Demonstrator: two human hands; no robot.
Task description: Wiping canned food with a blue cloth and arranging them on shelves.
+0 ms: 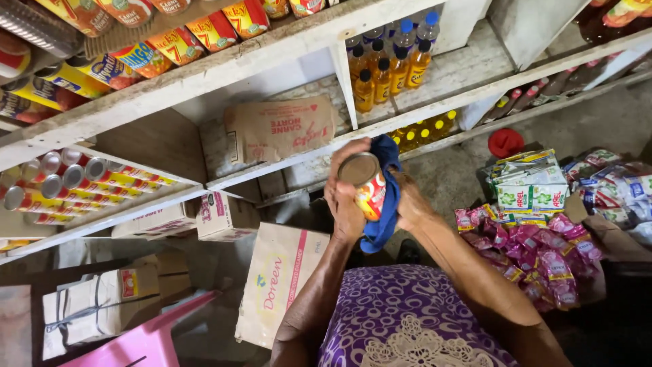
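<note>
Garment: purple patterned cloth with a pale lace motif (pixel 407 319) at 6 o'clock, closest to the lens; both forearms rise from it toward the middle.
Pink stool: a pink plastic edge (pixel 146 336) at 7 o'clock; just above it a taped pale carton (pixel 88 306).
Cartons: a tall beige box (pixel 278 278) stands on the floor just left of the left forearm; smaller boxes (pixel 224 214) lie under the low shelf at 9 o'clock.
Shelved cans: rows of tins lying end-out (pixel 68 180) at 9 o'clock; more cans (pixel 176 44) on the board at 11 o'clock.
Left hand: left hand (pixel 345 200) at centre, fingers wrapped round the tin from the left; closed on it.
Tin: a red and yellow can (pixel 367 187) with its metal end facing up, held in the air in front of the shelf edge, between both hands.
Cloth: a blue cloth (pixel 387 204) pressed against the can's right side, hanging down below it.
Right hand: right hand (pixel 411 204) behind the cloth, closed on it.
Bottles: yellow oil bottles (pixel 387 68) at 12 o'clock.
Sachets: pink packets (pixel 536 255) heaped at 3 o'clock; green and white packs (pixel 530 180) above them.
</note>
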